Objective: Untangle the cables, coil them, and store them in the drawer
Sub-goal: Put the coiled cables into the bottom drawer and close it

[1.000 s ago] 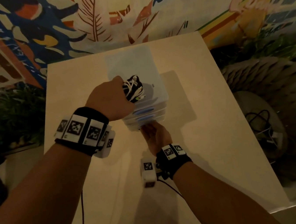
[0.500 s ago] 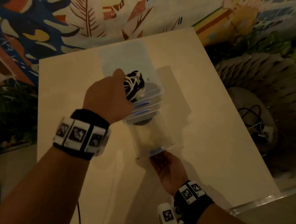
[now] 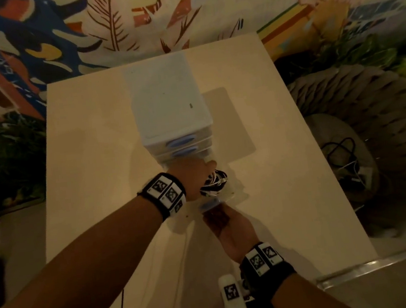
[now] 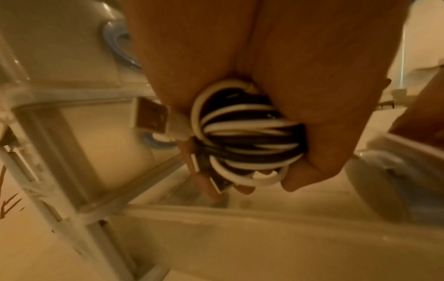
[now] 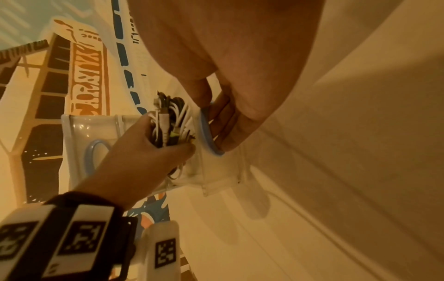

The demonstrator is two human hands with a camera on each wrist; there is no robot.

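A small white drawer unit (image 3: 169, 102) stands in the middle of the table. Its bottom drawer (image 3: 236, 193) is pulled out toward me. My left hand (image 3: 206, 176) grips a coiled bundle of black and white cables (image 3: 213, 182) and holds it down in the open drawer. In the left wrist view the bundle (image 4: 245, 136) sits in my curled fingers, a USB plug (image 4: 151, 117) sticks out, and the drawer wall (image 4: 240, 228) lies just below. My right hand (image 3: 214, 214) holds the drawer's blue handle (image 5: 209, 133), with fingers curled behind it.
The two upper drawers (image 3: 180, 141) are closed. The beige table (image 3: 91, 153) ends near my body and at the right. A round woven seat (image 3: 368, 116) with loose cables (image 3: 342, 159) on it sits right of the table. A painted wall stands behind.
My right hand has pulled the bottom drawer out toward me. My left hand has brought the cable bundle from the top of the unit down into the open drawer.
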